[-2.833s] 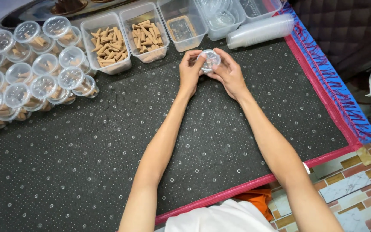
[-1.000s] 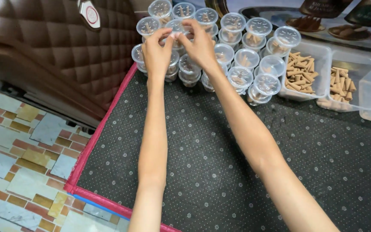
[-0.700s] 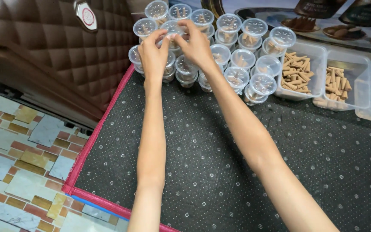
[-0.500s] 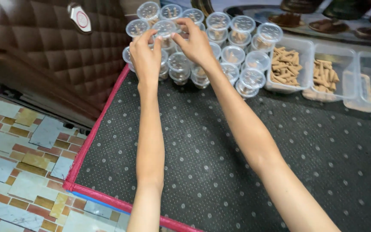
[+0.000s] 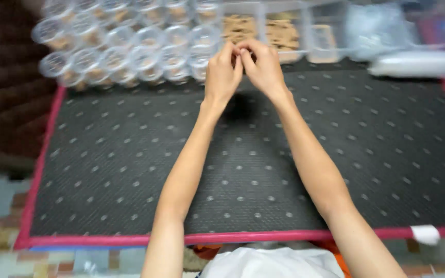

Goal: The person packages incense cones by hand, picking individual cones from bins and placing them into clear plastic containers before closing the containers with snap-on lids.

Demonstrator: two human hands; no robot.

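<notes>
- While both arms are stretched forward over the dark dotted mat [image 5: 130, 170], the left hand [image 5: 222, 74] and the right hand [image 5: 263, 69] are brought together, fingertips touching at the far edge of the mat.
- Grip state: the fingers of both hands are pinched towards each other, but whether anything small is grasped between them cannot be told; the frame is motion-blurred and the fingertips hide the gap.
- Just left of the grip, and partly beyond it, a cluster of small clear lidded cups [image 5: 124, 46] is packed in rows, apparently with brownish contents.
- Directly beyond the grip, clear rectangular tubs of brown pieces [image 5: 261, 31] are seen; further right of the grip lie a stack of clear lids or cups [image 5: 374, 31] and a white roll-like object [image 5: 418, 63], both too blurred to identify.
- Risk, judged: the nearest cups stand just beside the left hand, so a sideways sweep of wrist or knuckles could topple them.
- Risk, judged: anything small pinched between the fingertips could slip, since the hold is at the very tips.
</notes>
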